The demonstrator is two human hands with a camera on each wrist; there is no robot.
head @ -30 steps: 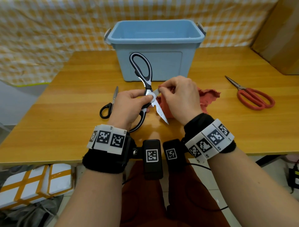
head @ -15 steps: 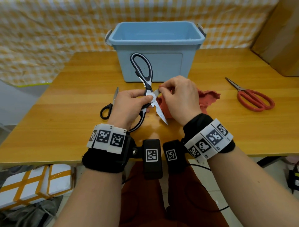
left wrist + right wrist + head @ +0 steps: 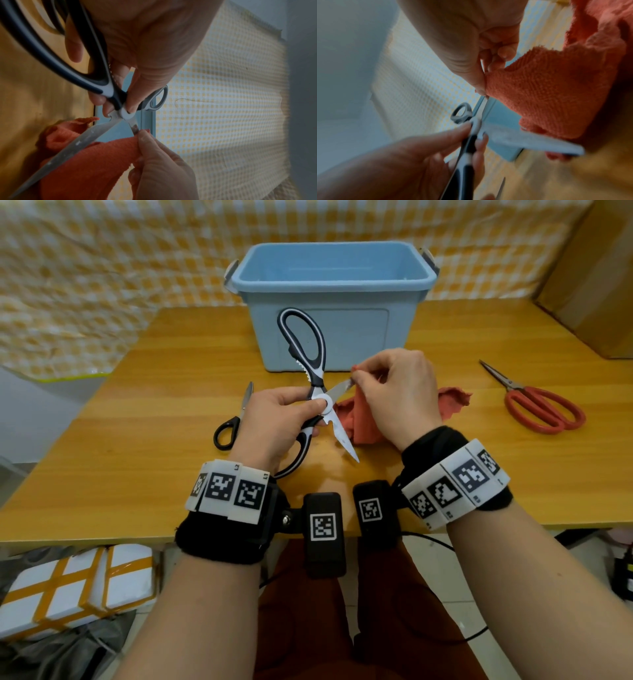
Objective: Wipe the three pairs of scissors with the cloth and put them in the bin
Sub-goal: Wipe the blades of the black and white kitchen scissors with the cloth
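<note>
Fingers of the left hand (image 3: 274, 419) curl round the lower handle and pivot of the black-and-white kitchen scissors (image 3: 317, 397), held above the wooden table (image 3: 137, 440) with blades spread wide. One blade points down toward the person; the other points right, its tip pinched through the red cloth (image 3: 356, 419) by the right hand (image 3: 394, 395). The upper handle loop points away, toward the blue bin (image 3: 329, 285). Small black scissors (image 3: 236, 419) lie left, tips away; red scissors (image 3: 537, 405) lie well right.
</note>
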